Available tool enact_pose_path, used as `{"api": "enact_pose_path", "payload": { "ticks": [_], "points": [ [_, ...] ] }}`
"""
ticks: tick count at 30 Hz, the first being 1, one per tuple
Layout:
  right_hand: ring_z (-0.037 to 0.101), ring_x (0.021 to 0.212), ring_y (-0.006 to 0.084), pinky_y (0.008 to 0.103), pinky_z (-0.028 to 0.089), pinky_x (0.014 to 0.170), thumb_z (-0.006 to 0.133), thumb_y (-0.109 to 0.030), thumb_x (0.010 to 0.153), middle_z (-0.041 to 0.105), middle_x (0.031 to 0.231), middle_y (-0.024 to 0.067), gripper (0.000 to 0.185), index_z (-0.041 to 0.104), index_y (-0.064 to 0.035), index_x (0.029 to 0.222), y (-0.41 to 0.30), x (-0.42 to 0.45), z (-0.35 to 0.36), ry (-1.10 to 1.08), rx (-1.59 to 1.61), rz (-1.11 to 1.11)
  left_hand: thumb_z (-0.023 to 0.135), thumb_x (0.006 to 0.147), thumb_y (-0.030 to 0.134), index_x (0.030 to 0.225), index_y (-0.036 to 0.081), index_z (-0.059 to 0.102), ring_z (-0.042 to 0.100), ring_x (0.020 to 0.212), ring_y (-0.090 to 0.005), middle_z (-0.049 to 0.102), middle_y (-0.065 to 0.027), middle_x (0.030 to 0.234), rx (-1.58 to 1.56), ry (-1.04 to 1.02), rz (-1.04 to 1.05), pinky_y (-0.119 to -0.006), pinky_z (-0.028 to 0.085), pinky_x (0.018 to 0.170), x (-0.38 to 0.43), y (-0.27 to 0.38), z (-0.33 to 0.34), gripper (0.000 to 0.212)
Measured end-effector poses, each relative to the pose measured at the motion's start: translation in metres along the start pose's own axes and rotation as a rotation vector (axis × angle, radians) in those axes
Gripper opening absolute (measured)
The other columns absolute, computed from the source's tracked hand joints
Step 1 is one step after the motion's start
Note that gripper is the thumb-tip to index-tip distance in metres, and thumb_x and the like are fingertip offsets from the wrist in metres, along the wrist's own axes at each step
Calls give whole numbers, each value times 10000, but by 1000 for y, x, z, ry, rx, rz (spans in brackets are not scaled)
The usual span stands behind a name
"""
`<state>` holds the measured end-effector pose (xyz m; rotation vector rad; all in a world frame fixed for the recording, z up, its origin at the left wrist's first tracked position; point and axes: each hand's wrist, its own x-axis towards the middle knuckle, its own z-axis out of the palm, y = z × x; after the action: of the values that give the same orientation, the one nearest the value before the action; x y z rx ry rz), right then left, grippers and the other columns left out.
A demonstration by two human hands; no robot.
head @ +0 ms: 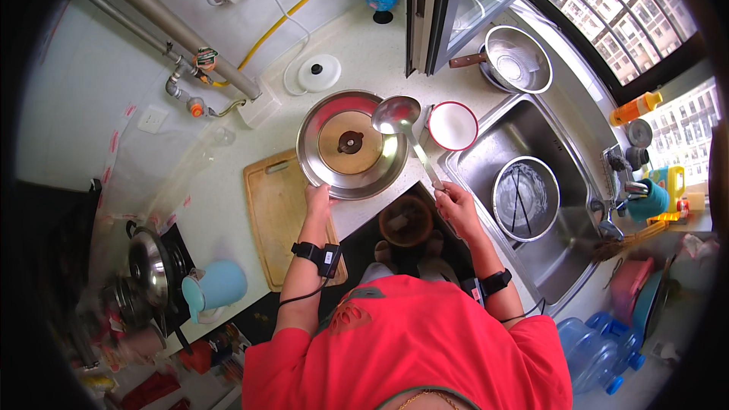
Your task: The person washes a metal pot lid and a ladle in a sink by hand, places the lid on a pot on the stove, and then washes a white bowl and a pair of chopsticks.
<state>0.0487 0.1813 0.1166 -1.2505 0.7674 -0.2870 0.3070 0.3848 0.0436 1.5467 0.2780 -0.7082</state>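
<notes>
My left hand [319,200] grips the near rim of a round steel lid with glass centre and dark knob [367,183], which is over the counter at the upper right corner of a wooden cutting board [273,216]. In my right hand [457,209] is the handle of a steel ladle [401,111]; its bowl overlaps the lid's right edge in view. A white bowl with a red rim [453,126] stands just right of the ladle. Whether the ladle touches the lid, I cannot tell.
The steel sink [569,216] on the right holds a metal basin [527,199] with chopsticks in it. Behind are a strainer [512,62] and an open window [484,0]. A white lid [320,73] lies near the wall. At left are a blue pitcher [219,290] and a lidded pan [151,267].
</notes>
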Motion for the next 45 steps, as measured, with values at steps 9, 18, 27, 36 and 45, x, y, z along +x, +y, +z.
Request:
{"api": "enact_pose_path", "payload": {
  "ticks": [9,18,27,36,45],
  "points": [
    [412,530,32,187,331,464,601,-136,836,499,671,-36,288,569,-4,1090,-24,-33,-14,106,105,-75,440,715,-39,1119,-67,418,640,737,-318,569,-192,955,-59,-93,205,-415,584,555,-82,37,34,405],
    [414,527,36,188,324,458,576,-87,849,490,670,-20,237,560,15,1063,-64,-89,-96,228,98,-286,397,709,-85,1230,-14,331,623,844,-307,516,-190,1073,-49,-470,239,-398,585,583,-161,74,152,529],
    [405,526,28,178,311,457,580,-82,852,484,657,-30,199,556,-7,1035,-54,-126,-182,538,67,-520,427,743,-37,1200,-13,396,564,951,-253,546,-129,1055,139,-253,1017,-298,446,793,-184,54,271,459],
    [347,414,46,190,266,370,531,-151,882,433,574,-17,96,489,-65,893,-63,-128,-192,452,501,-339,498,865,55,1149,12,447,544,976,-322,529,-158,1082,346,-96,1439,-356,443,833,-201,44,321,291],
    [335,421,47,184,262,365,543,-300,889,503,675,32,220,467,-100,942,-70,-117,-195,179,768,-83,462,861,1,1146,1,452,540,984,-326,534,-164,1079,377,-205,1386,-358,445,847,-197,24,343,285]
  ]
}}
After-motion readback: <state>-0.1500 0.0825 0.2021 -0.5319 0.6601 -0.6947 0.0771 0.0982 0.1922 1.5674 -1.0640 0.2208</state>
